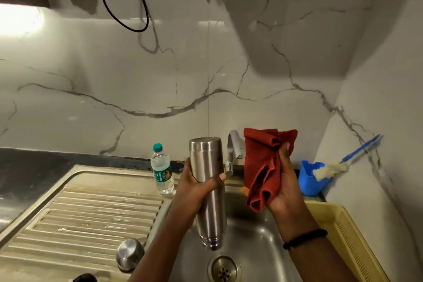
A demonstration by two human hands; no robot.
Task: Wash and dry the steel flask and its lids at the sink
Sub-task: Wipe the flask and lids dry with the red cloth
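Observation:
My left hand [196, 186] grips the steel flask [209, 204] around its middle and holds it upside down over the sink basin [256, 242], mouth pointing toward the drain [224, 269]. My right hand [285, 181] holds a crumpled red cloth [261, 167] just right of the flask, apart from it. A steel lid [129, 254] stands on the ribbed drainboard [87, 213] at the front. A dark object [85, 278] at the bottom edge is mostly cut off.
The tap [234, 146] stands behind the flask and cloth. A plastic water bottle [161, 169] sits at the drainboard's back corner. A blue cup [312, 177] with a bottle brush [336, 168] stands at the right, before a yellow basket [343, 231].

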